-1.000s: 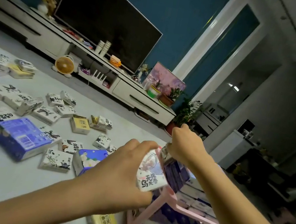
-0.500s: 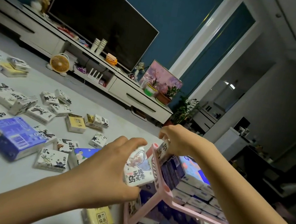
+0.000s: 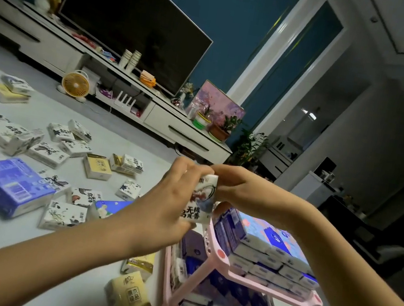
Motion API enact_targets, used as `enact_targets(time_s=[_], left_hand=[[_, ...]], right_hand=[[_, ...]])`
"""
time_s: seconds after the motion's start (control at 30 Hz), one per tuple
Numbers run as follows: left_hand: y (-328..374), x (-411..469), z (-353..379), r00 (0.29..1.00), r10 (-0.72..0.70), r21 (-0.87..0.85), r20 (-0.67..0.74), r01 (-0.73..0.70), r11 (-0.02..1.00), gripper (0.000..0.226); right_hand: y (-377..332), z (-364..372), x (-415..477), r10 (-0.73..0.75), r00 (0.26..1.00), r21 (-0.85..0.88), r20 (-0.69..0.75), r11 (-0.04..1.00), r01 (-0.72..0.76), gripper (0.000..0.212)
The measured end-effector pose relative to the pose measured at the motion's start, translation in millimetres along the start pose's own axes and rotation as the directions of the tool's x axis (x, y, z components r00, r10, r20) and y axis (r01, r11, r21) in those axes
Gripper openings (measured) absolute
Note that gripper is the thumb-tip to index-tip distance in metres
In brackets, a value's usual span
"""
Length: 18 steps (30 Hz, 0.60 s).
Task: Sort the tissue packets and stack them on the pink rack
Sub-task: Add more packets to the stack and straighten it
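Note:
A white tissue packet (image 3: 199, 199) with black characters and a red-and-blue picture is held upright above the left corner of the pink rack (image 3: 222, 256). My left hand (image 3: 166, 207) grips its left side and bottom. My right hand (image 3: 240, 187) pinches its top right edge. The rack has two tiers, both filled with blue and white packets (image 3: 273, 250). Many white packets with black ink drawings (image 3: 63, 214) lie scattered on the pale floor at left, with a large blue pack (image 3: 11, 186) and yellow packets (image 3: 128, 296) among them.
A long white TV cabinet (image 3: 188, 130) with a big dark TV (image 3: 133, 24) runs along the back. A small orange fan (image 3: 75, 84) stands on the floor before it. Potted plants (image 3: 221, 129) sit at the cabinet's right end. Dark furniture fills the right side.
My left hand has lifted the white packet up from beside the rack's corner. My right hand has left the rack's top tier and taken hold of the packet's top edge.

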State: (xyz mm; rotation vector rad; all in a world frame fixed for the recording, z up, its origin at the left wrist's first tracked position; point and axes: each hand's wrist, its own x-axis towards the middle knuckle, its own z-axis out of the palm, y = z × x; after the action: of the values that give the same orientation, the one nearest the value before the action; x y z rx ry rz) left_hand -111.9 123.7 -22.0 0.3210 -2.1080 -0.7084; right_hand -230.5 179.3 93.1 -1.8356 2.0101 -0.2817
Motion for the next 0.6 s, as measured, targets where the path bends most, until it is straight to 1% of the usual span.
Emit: enact_targets(time_s=[0.03,0.1,0.17,0.23,0.3,0.37,0.43,0.5,0.57,0.6], left_hand=[[0.5,3.6,1.2,0.999,0.033,0.012,-0.015,-0.033,0.999,0.076],[0.2,9.4,4.4,0.996,0.084,0.056,-0.017,-0.083,0.995,0.083],[0.0,13.9,6.9,0.995,0.097,0.057,0.019,-0.098,0.994,0.088],[0.8,17.7,9.2,0.990,0.115,0.051,0.076,-0.119,0.992,0.092],[3.3,19.9,10.2,0.984,0.139,0.013,0.109,-0.141,0.990,0.095],[5.7,21.7,10.9,0.982,0.159,-0.013,0.098,-0.158,0.987,0.097],[7.6,22.8,11.9,0.983,0.160,0.012,0.087,-0.162,0.987,0.102],[9.0,25.4,14.4,0.982,0.169,0.051,0.089,-0.174,0.983,0.108],[8.7,29.0,16.9,0.981,0.168,0.107,0.099,-0.178,0.978,0.106],[6.6,30.8,18.0,0.984,0.149,0.159,0.102,-0.164,0.974,0.100]], right_hand=[[-0.5,-0.7,-7.0,0.001,1.000,0.080,-0.015,0.997,0.000,0.025],[0.2,-7.3,-16.7,-0.001,0.999,0.185,-0.047,0.983,0.010,0.027],[4.3,-16.8,-24.3,-0.006,1.000,0.238,-0.012,0.971,0.009,0.029],[8.0,-23.4,-31.5,-0.014,0.998,0.240,0.061,0.971,-0.001,0.039],[11.8,-25.1,-34.5,-0.024,0.997,0.224,0.077,0.975,0.006,0.049],[13.4,-23.2,-34.5,-0.033,0.998,0.262,0.044,0.965,0.021,0.050],[16.1,-20.3,-33.5,-0.046,0.999,0.328,0.025,0.944,0.036,0.050],[20.2,-17.9,-32.4,-0.054,0.998,0.356,0.011,0.933,0.047,0.049],[24.1,-18.0,-30.2,-0.034,0.998,0.349,-0.045,0.936,0.047,0.049],[26.8,-19.1,-28.3,-0.016,0.996,0.311,-0.091,0.949,0.044,0.051]])
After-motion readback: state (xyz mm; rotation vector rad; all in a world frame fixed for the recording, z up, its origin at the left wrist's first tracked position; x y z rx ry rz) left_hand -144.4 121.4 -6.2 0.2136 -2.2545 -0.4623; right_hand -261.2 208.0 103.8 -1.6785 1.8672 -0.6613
